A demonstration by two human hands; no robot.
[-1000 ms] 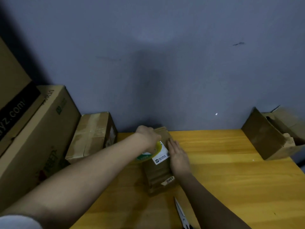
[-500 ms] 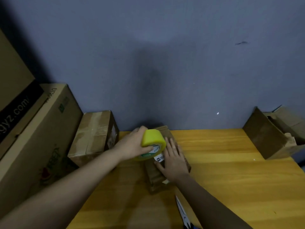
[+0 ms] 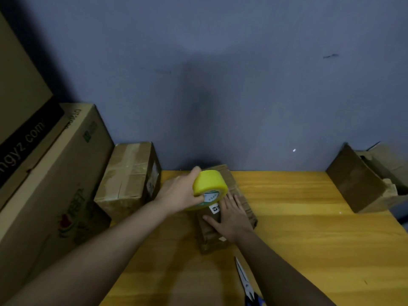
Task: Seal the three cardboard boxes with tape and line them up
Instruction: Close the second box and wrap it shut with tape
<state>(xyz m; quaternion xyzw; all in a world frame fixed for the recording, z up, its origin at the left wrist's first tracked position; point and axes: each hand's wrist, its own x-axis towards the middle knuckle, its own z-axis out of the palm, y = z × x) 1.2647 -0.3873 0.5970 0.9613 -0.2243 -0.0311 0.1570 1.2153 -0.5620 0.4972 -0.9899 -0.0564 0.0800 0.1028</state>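
A small cardboard box (image 3: 239, 196) lies in the middle of the yellow wooden table (image 3: 309, 239), close to the wall. My right hand (image 3: 229, 217) presses flat on its top, fingers straight. My left hand (image 3: 178, 192) grips a yellow tape roll (image 3: 209, 186) just above the box's far left part. A taped box (image 3: 130, 177) stands at the table's left edge. An open box (image 3: 362, 184) with raised flaps sits at the far right.
Scissors (image 3: 245, 281) lie on the table near its front edge, beside my right forearm. Large cardboard cartons (image 3: 50, 173) are stacked along the left side. A grey-blue wall runs behind the table.
My left hand has lifted the tape roll up off the box and tilted it so its yellow band shows. My right hand slid toward the near end of the box top.
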